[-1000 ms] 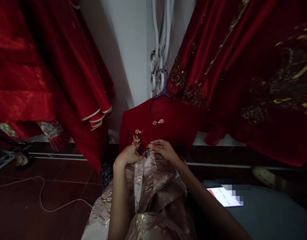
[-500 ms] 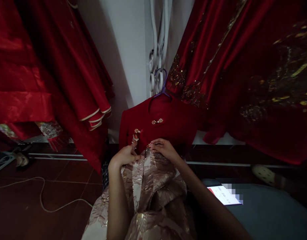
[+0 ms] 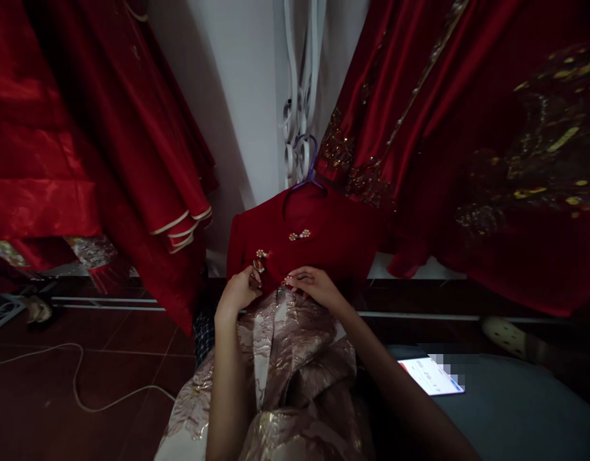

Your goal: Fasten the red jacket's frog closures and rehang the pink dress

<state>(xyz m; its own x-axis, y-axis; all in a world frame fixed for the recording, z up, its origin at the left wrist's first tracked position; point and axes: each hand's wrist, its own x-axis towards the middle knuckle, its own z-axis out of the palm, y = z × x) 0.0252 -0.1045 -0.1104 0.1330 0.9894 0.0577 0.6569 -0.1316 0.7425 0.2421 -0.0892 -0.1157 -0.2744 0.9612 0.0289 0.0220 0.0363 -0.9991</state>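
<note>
One change stands out: the left hand [image 3: 238,294] has lifted off the pinkish, gold-threaded brocade cloth [image 3: 302,333] to the gold-and-red beaded ornament [image 3: 260,263] on the dark red fabric garment [image 3: 336,240], which hangs straight ahead from a thin purple hanger [image 3: 315,157]. Its fingers are nearly closed; whether they pinch the ornament, I cannot tell. The right hand [image 3: 317,285] stays at the brocade's top edge, fingers bent, its hold unclear. The left's work seems now to centre on the ornament.

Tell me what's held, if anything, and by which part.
Right hand seems to pinch the brocade garment at its top edge. Left hand is at the lower end of the beaded ornament; grip unclear.
</note>
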